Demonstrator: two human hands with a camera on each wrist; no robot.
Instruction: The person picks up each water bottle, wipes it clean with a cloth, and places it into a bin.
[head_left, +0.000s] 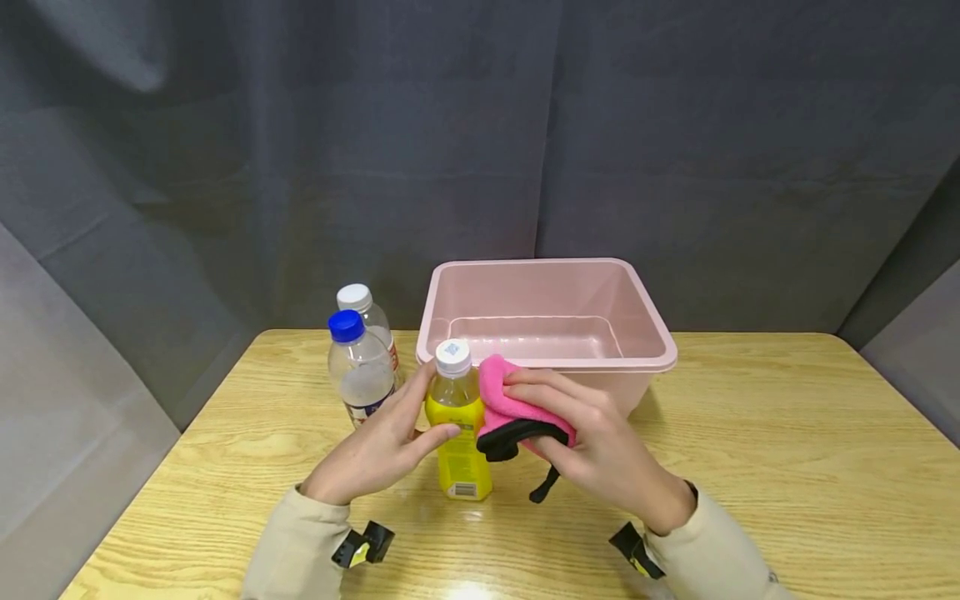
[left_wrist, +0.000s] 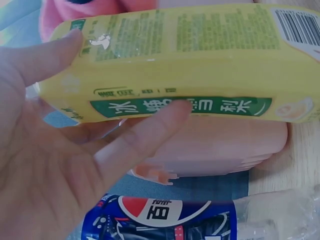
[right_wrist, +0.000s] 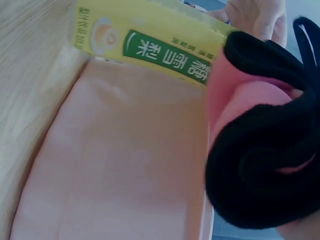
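Observation:
A drink bottle (head_left: 463,450) with a yellow label and white cap stands upright on the table. My left hand (head_left: 378,458) holds it from the left, thumb on the near side; in the left wrist view its fingers lie along the yellow label (left_wrist: 150,75). My right hand (head_left: 592,433) grips a folded pink cloth (head_left: 498,392) with black trim, its left edge against the bottle's right side. In the right wrist view the bundled cloth (right_wrist: 260,165) hides most of that hand. A black strap hangs below the cloth.
Behind the bottle stands a pink plastic bin (head_left: 551,365). Left of it are a blue-capped bottle (head_left: 360,362) and a white-capped bottle (head_left: 355,297), close together. The wooden table (head_left: 780,450) ends at a grey curtain (head_left: 420,150).

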